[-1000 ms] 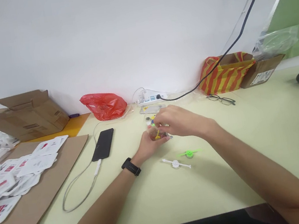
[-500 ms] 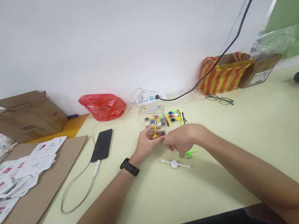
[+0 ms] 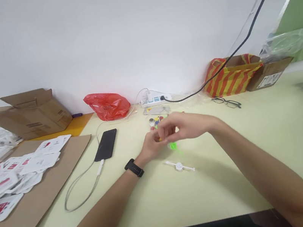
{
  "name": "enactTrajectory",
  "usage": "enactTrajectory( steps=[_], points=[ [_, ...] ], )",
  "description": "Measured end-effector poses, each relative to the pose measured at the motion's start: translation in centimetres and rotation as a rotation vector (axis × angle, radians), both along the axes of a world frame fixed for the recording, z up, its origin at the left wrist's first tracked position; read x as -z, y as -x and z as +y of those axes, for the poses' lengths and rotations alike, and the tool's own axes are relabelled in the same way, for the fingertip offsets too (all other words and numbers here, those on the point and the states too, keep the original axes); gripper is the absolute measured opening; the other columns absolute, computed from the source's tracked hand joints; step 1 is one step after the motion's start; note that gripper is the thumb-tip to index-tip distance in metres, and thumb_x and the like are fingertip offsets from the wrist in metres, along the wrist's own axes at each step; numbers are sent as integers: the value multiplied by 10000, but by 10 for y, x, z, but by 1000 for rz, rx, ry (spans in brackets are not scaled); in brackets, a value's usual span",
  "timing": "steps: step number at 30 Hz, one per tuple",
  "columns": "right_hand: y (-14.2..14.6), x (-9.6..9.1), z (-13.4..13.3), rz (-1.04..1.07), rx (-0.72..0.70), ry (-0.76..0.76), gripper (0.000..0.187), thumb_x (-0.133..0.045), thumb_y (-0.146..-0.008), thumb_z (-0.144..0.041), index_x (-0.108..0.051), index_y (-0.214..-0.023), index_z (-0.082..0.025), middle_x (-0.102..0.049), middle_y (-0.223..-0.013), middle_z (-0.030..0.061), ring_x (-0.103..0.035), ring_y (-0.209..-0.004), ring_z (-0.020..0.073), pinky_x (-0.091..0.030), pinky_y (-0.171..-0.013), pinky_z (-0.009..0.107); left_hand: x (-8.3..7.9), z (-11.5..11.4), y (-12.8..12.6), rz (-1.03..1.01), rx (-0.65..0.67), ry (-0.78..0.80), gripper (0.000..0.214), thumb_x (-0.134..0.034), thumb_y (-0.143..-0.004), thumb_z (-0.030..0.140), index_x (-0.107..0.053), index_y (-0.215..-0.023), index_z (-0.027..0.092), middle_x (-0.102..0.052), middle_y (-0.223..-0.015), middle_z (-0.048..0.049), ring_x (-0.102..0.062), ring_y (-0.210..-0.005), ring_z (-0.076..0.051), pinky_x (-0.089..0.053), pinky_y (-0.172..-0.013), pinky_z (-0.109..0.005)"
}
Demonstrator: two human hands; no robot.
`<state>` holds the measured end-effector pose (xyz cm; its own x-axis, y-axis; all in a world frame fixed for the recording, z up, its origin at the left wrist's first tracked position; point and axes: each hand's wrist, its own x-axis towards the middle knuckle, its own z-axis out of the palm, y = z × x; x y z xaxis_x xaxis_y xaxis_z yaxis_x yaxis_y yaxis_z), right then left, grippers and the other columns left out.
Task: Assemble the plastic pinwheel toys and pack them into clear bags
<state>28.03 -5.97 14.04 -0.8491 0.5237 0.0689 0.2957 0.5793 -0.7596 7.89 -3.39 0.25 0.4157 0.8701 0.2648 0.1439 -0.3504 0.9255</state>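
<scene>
My left hand (image 3: pixel 151 147), with a black watch (image 3: pixel 134 168) on its wrist, is closed with fingertips pinched together. A speck of yellow shows at its fingertips, part of a small yellow plastic arrow (image 3: pixel 160 139). My right hand (image 3: pixel 183 125) reaches over it, thumb and fingers curled in a pinch; what they hold is hidden. Just below the right hand is a bright green arrow piece (image 3: pixel 173 146); I cannot tell whether a hand touches it. Nearer me lies a white arrow on a round base (image 3: pixel 179 166). Behind the hands, small coloured discs (image 3: pixel 152 123) are partly covered.
A phone (image 3: pixel 105 145) on a white cable lies left. Further left, white packets (image 3: pixel 19 171) rest on cardboard. At the back stand a cardboard box (image 3: pixel 39 116), red bag (image 3: pixel 108 107), power strip (image 3: pixel 152 99), glasses (image 3: pixel 227 102) and striped bag (image 3: pixel 229 78).
My right hand has risen and moved forward over the coloured discs. The green arrow piece now appears further left and farther from me. The view has shifted slightly.
</scene>
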Motion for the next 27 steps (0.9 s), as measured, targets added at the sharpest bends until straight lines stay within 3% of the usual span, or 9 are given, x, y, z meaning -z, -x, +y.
enactTrajectory(
  steps=[4, 8, 11, 16, 23, 27],
  points=[
    [-3, -18, -8, 452, 300, -143, 194, -712, -932, -379, -655, -969, -198, -719, -907, 45, -680, -823, 188, -565, -754, 333, -7, -9, -5, -31, 5, 91, 362, -893, -747, 417, -749, -947, 151, -724, -837, -40, -677, -784, -186, -553, -739, -314],
    [-2, -18, -8, 594, 463, -357, 173, -686, -955, -381, -650, -950, -212, -714, -935, 53, -671, -859, 205, -562, -810, 367, -12, -14, -8, -57, -1, 133, 421, -922, -712, 439, -751, -970, 154, -718, -857, -44, -671, -789, -176, -553, -765, -321],
    [-3, -13, -4, 456, 438, -434, 97, -601, -989, -286, -639, -943, -210, -704, -920, 35, -645, -817, 181, -520, -773, 332, -13, -15, -8, -67, 6, 146, 406, -922, -715, 429, -748, -963, 158, -709, -857, -39, -661, -793, -170, -553, -783, -326],
    [-4, -4, 2, 65, 350, -485, 130, -526, -988, -179, -635, -921, -204, -676, -852, -1, -562, -729, 139, -387, -679, 276, -14, -15, -8, -81, 52, 139, 351, -907, -742, 410, -736, -918, 159, -700, -861, -46, -650, -800, -171, -555, -791, -334],
    [-4, 1, 3, -215, 386, -508, 151, -534, -1009, -219, -655, -923, -196, -681, -845, 22, -537, -736, 157, -298, -658, 282, -12, -15, -6, -45, 47, 122, 331, -892, -763, 396, -741, -944, 164, -718, -889, -59, -670, -852, -194, -544, -810, -336],
    [-5, 1, 2, -244, 395, -522, 164, -565, -1011, -306, -653, -925, -197, -665, -829, 21, -520, -723, 160, -281, -648, 286, -11, -15, -5, -23, 49, 112, 361, -890, -762, 403, -740, -993, 169, -712, -862, -49, -674, -831, -197, -546, -783, -336]
  ],
)
